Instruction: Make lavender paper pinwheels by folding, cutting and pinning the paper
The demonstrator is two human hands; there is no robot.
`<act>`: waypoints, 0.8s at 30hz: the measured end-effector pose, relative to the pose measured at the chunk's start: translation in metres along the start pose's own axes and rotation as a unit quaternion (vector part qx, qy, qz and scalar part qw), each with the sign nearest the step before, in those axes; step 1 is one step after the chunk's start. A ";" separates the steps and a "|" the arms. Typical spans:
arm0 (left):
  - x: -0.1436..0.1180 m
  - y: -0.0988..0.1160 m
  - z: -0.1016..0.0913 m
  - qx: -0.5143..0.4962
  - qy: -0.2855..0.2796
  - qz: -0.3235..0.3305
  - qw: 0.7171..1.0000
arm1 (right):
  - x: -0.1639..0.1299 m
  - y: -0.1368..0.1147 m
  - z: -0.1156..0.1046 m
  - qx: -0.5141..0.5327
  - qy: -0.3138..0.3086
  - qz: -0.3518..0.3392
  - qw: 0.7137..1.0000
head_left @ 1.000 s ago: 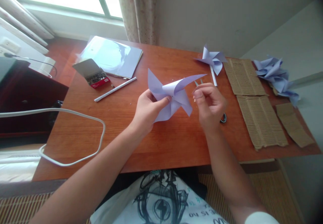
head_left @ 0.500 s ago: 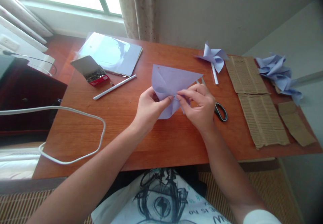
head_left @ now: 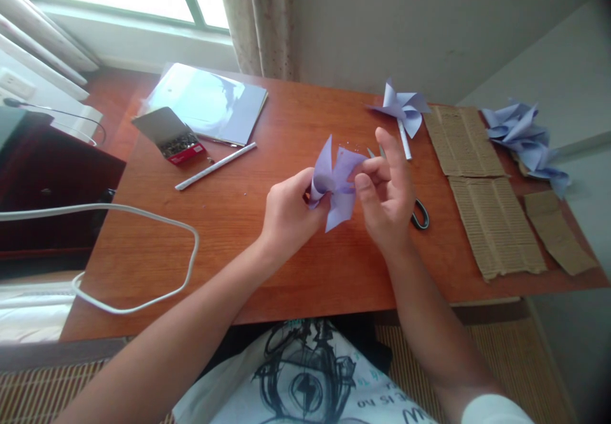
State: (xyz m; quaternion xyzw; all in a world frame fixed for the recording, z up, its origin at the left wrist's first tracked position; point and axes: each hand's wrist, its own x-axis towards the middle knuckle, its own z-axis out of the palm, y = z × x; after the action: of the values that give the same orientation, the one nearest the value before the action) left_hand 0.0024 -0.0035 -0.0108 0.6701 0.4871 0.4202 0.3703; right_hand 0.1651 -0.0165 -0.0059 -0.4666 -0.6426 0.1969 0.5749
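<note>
A purple paper pinwheel [head_left: 341,179] is above the table, its blades curling in toward the centre. My left hand [head_left: 293,204] is closed on it from the left, thumb near the middle. On the other side my right hand [head_left: 389,198] has its index finger raised and its thumb apart from it. Its other fingertips are at the pinwheel's right blade; whether they touch it is hard to tell. Below and behind the right hand lie black-handled scissors [head_left: 421,214], partly hidden.
A finished pinwheel on a paper stick [head_left: 403,112] lies at the back, near corrugated cardboard pieces [head_left: 494,220] and more folded purple paper [head_left: 522,134]. To the left are a box of small metal pieces [head_left: 179,145], a rolled paper stick [head_left: 216,166], a folder [head_left: 210,102] and a white cable [head_left: 196,246].
The paper, flat and wide before, now shows curled blades facing up. My right hand has let go of the centre and shifted slightly right, its index finger lifted. My left hand keeps its grip.
</note>
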 end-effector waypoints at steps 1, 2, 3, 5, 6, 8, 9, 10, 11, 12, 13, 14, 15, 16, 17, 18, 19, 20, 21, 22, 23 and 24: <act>-0.001 0.000 0.000 0.021 -0.006 0.004 1.000 | 0.001 -0.001 0.000 0.000 0.000 -0.001 1.000; -0.001 0.000 0.000 0.027 -0.009 0.002 1.000 | 0.002 -0.002 -0.001 -0.008 0.003 -0.005 1.000; 0.000 0.000 0.000 0.016 -0.010 -0.004 1.000 | 0.004 -0.003 -0.002 -0.020 0.009 -0.009 1.000; 0.001 -0.002 0.000 -0.040 -0.006 -0.028 0.999 | 0.006 -0.005 -0.004 -0.041 0.020 -0.012 0.999; 0.003 -0.003 0.000 -0.078 -0.004 -0.045 0.996 | 0.007 -0.005 -0.005 -0.046 0.020 -0.010 0.999; 0.006 -0.004 -0.001 -0.152 -0.003 -0.087 0.985 | 0.007 -0.005 -0.005 -0.051 0.005 0.002 0.999; 0.007 -0.005 -0.001 -0.185 -0.003 -0.108 0.977 | 0.007 -0.004 -0.005 -0.053 -0.009 0.008 0.999; 0.008 -0.005 -0.001 -0.215 -0.002 -0.130 0.968 | 0.007 -0.003 -0.005 -0.054 -0.022 0.012 0.998; 0.009 -0.004 -0.001 -0.240 -0.002 -0.149 0.959 | 0.006 -0.002 -0.004 -0.057 -0.033 0.018 0.998; 0.009 -0.004 -0.001 -0.261 -0.001 -0.166 0.951 | 0.006 -0.001 -0.004 -0.061 -0.039 0.024 0.997; 0.009 -0.003 -0.001 -0.278 -0.002 -0.177 0.944 | 0.006 -0.001 -0.004 -0.067 -0.040 0.030 0.997; 0.009 -0.002 -0.001 -0.290 -0.002 -0.182 0.940 | 0.005 0.000 -0.004 -0.074 -0.038 0.034 0.996; 0.009 -0.002 0.000 -0.298 -0.003 -0.184 0.937 | 0.005 0.000 -0.004 -0.082 -0.035 0.036 0.995; 0.008 -0.001 0.000 -0.302 -0.003 -0.183 0.936 | 0.006 0.001 -0.004 -0.089 -0.031 0.035 0.995; 0.008 -0.001 0.000 -0.303 -0.005 -0.181 0.936 | 0.006 0.001 -0.004 -0.095 -0.029 0.031 0.995; 0.008 -0.001 0.000 -0.303 -0.005 -0.179 0.936 | 0.006 0.002 -0.004 -0.101 -0.029 0.025 0.994; 0.007 -0.002 0.000 -0.302 -0.006 -0.178 0.936 | 0.006 0.002 -0.003 -0.106 -0.029 0.017 0.994; 0.007 -0.002 0.000 -0.301 -0.007 -0.179 0.937 | 0.006 0.002 -0.003 -0.112 -0.029 0.009 0.993; 0.007 -0.003 0.000 -0.301 -0.008 -0.180 0.936 | 0.006 0.002 -0.003 -0.119 -0.030 0.000 0.992; 0.006 -0.003 0.000 -0.301 -0.009 -0.181 0.936 | 0.006 0.002 -0.003 -0.128 -0.032 -0.010 0.991; 0.006 -0.004 0.000 -0.303 -0.012 -0.181 0.936 | 0.006 0.002 -0.003 -0.138 -0.033 -0.019 0.990; 0.006 -0.004 -0.001 -0.305 -0.015 -0.180 0.935 | 0.007 0.002 -0.003 -0.147 -0.032 -0.028 0.988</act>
State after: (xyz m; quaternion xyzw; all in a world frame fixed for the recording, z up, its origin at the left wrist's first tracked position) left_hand 0.0015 0.0035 -0.0130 0.4327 0.4423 0.4649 0.6332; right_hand 0.1691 -0.0107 -0.0034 -0.5215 -0.6953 0.0992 0.4845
